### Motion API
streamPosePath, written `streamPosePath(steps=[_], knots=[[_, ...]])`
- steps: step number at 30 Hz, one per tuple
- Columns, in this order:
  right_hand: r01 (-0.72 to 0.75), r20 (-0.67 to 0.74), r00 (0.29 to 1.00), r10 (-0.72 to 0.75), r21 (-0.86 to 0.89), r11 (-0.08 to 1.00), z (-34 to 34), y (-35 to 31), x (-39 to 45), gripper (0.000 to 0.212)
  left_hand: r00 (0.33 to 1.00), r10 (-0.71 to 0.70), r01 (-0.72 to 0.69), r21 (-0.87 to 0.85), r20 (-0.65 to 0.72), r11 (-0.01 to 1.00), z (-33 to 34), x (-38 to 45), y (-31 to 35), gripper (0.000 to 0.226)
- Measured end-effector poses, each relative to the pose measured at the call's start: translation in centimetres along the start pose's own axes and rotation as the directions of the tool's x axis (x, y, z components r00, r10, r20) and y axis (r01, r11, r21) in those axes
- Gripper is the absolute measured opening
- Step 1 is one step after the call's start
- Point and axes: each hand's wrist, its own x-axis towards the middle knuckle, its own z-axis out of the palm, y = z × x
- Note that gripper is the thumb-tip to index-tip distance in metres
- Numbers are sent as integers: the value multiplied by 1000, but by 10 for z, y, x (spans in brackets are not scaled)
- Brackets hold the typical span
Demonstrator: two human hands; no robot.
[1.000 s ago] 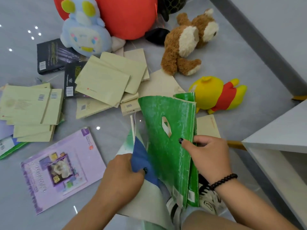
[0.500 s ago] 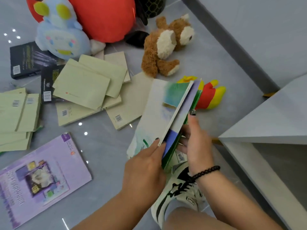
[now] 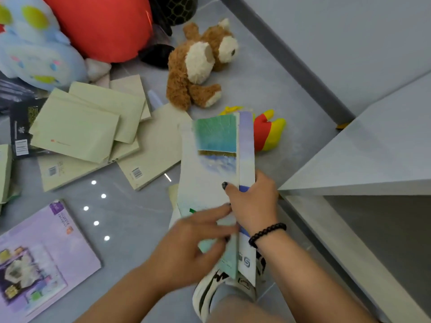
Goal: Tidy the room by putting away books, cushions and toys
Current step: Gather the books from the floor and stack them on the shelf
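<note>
At 8 o'clock a purple book lies flat on the grey floor. Above it, from 9 to 10 o'clock, pale green booklets lie fanned and overlapping, one corner over a black book. At 11 o'clock a blue plush leans against a red cushion; a black item sits just behind the cushion at 12, too cropped to identify. A brown plush lies on its side at 12 o'clock, apart from the booklets.

At centre, a stack of thin books is held on edge, covers facing left, partly hiding a yellow-and-red plush on the floor behind it at 1 o'clock. The left hand, blurred, lies against the lower front cover with fingers stretched out and spread, not curled. The right hand clamps the stack, thumb on the front cover and fingers wrapped behind the spines; a bead bracelet circles that wrist. A white-and-black shoe sits under the stack at 6 o'clock.

From 3 to 5 o'clock stands a white shelf unit; its open compartment is shadowed, and what shows of it holds nothing visible. It is just beside the right hand.
</note>
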Motion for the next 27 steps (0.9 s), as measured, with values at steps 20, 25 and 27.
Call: streamPosePath(steps=[20, 25, 27], knots=[[572, -87, 798, -597, -204, 794, -175, -41, -150, 31, 896, 306, -348, 83, 322, 934, -85, 83, 178, 40], [553, -83, 805, -587, -255, 793, -210, -43, -209, 23, 758, 346, -441, 44, 552, 896, -67, 70, 227, 42], [515, -121, 818, -562, -280, 810, -224, -50, -232, 35, 725, 350, -467, 50, 594, 883, -59, 67, 248, 47]])
